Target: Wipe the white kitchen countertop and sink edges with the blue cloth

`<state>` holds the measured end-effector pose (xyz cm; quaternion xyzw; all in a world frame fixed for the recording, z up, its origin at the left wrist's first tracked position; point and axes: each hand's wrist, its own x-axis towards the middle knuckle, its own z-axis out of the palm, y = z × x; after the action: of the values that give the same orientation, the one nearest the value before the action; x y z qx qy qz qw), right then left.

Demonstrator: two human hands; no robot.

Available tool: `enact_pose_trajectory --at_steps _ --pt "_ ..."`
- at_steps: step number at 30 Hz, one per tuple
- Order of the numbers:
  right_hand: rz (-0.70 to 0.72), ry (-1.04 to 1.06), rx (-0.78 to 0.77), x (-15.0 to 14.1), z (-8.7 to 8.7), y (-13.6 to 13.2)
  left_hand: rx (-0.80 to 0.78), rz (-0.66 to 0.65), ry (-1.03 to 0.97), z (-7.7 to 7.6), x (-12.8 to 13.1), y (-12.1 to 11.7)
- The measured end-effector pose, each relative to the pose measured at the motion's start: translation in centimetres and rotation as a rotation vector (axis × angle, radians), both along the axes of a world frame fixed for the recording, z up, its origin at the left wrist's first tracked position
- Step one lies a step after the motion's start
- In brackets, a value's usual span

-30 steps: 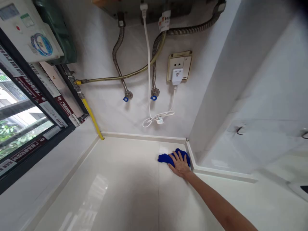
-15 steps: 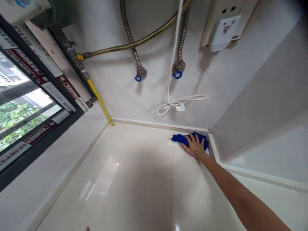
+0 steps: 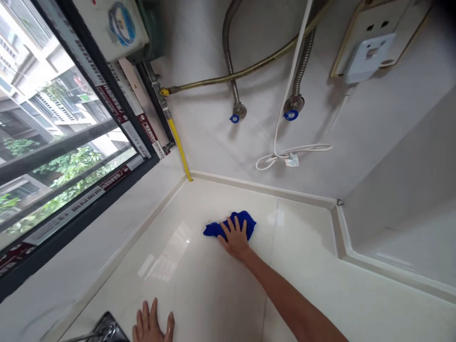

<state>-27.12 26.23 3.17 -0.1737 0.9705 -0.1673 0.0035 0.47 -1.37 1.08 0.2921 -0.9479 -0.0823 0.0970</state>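
My right hand (image 3: 235,240) lies with fingers spread on a crumpled blue cloth (image 3: 247,221), pressing it against the glossy cream-white tile surface (image 3: 213,289). Parts of the cloth stick out to the left of the fingers and beyond them. At the bottom edge, my left hand (image 3: 151,325) shows with its fingers apart and holds nothing. Close to its left is a dark, shiny metal object (image 3: 109,327), cut off by the frame, so its kind is unclear.
A raised border (image 3: 285,192) runs along the walls. A yellow pipe (image 3: 181,149) comes down in the far left corner. Shut-off valves (image 3: 291,114), a looped white cord (image 3: 274,159) and a plugged socket (image 3: 370,52) are on the back wall. A window (image 3: 71,123) is at left.
My right hand and the blue cloth have moved left, away from the right-hand corner. More of my left hand has come into view at the bottom. The view has shifted left.
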Motion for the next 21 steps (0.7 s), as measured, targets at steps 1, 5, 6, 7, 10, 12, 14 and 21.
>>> enact_pose_trajectory --at_steps 1,5,6,7,10,12,14,21 --pt "0.064 -0.005 -0.025 1.8 0.1 -1.0 -0.006 -0.004 0.003 0.0 0.1 0.0" --pt "0.272 -0.025 -0.061 9.7 0.1 -3.2 -0.012 -0.005 0.015 0.7 0.2 0.6" --pt "0.315 -0.016 -0.065 11.8 0.0 -3.3 -0.012 -0.004 0.019 0.9 0.2 0.8" --pt "0.358 -0.004 -0.071 13.8 -0.2 -3.2 -0.013 -0.003 0.024 1.1 0.3 0.9" --pt "0.459 0.028 -0.090 19.5 -0.8 -1.7 -0.023 -0.012 0.058 1.4 0.3 1.3" --pt "0.487 0.028 -0.091 22.7 -0.9 0.2 -0.031 -0.020 0.087 1.5 0.5 1.5" --pt "0.487 0.021 -0.079 25.4 -0.9 2.8 -0.027 -0.025 0.106 1.4 0.6 1.5" --pt "0.339 0.087 0.065 33.8 -1.3 14.5 0.073 -0.128 0.096 1.2 1.8 1.3"
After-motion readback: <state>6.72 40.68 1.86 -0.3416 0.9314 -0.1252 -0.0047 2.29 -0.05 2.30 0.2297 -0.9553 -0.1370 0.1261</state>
